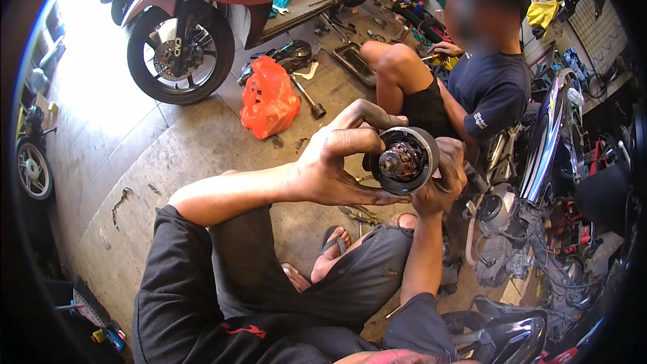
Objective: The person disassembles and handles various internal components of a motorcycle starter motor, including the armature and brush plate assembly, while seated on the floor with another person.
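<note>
Both hands hold a starter motor up over my knees, its open end facing me. The round dark metal housing [432, 155] surrounds a copper-wound armature [406, 165], whose shaft end sticks out toward me. My left hand [340, 152] grips the motor from the left, with fingers curved at its upper and lower edges. From the right and below, my right hand [443, 182] is wrapped round the housing; part of its fingers is hidden behind the metal. Beneath the motor, pliers [362, 216] lie on the floor near my sandalled foot [331, 249].
An orange plastic bag [268, 101] and a metal rod tool [310, 98] lie ahead. Behind them stands a reddish scooter [222, 0]. A person [488, 74] sits at the front right, holding something. Stripped motorcycle parts [499, 229] crowd my right side. A shallow tray [355, 62] lies beyond.
</note>
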The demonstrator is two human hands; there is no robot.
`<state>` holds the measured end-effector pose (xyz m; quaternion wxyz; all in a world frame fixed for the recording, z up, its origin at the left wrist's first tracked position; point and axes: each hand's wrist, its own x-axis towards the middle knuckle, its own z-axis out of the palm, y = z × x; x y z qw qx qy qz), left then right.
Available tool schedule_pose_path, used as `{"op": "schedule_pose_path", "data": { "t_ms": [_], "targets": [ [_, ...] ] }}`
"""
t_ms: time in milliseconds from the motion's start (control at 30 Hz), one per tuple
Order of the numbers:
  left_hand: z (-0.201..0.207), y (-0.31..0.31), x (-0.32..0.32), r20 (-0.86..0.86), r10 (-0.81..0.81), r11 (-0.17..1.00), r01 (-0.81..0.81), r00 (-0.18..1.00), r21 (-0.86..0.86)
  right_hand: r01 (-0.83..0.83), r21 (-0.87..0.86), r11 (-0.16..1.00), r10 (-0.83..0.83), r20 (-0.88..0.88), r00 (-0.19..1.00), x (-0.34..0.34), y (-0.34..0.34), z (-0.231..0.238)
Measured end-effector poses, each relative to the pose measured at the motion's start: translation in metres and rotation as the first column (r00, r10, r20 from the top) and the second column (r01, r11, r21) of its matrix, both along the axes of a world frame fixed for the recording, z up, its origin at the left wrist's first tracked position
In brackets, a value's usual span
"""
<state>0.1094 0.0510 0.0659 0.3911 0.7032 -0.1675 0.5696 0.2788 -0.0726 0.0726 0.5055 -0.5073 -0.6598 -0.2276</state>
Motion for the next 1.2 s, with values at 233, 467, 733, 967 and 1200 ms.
{"op": "schedule_pose_path", "data": {
  "t_ms": [233, 467, 733, 967, 1200],
  "targets": [
    [-0.004, -0.003, 0.003, 0.056, -0.020, 1.000, 0.020, 0.998, 0.003, -0.011, -0.021, 1.000, 0.011, 0.005, 1.000, 0.003, 0.003, -0.005],
    [-0.008, -0.002, 0.010, 0.048, -0.040, 0.982, 0.048, 0.998, -0.180, 0.044, -0.063, 0.997, -0.045, -0.018, 0.999, -0.001, 0.004, -0.009],
    [0.011, 0.007, 0.018, -0.364, -0.152, 0.807, -0.097, 0.919, -0.583, 0.172, -0.279, 0.945, -0.225, -0.170, 0.960, -0.002, 0.010, -0.019],
    [-0.002, 0.033, 0.044, -0.448, -0.329, 0.677, -0.124, 0.831, -0.726, 0.198, -0.460, 0.866, -0.338, -0.246, 0.908, 0.001, 0.018, -0.033],
    [-0.012, 0.041, 0.058, -0.456, -0.470, 0.616, -0.089, 0.756, -0.783, 0.214, -0.575, 0.789, -0.426, -0.262, 0.866, 0.005, 0.012, -0.044]
  ]
}}
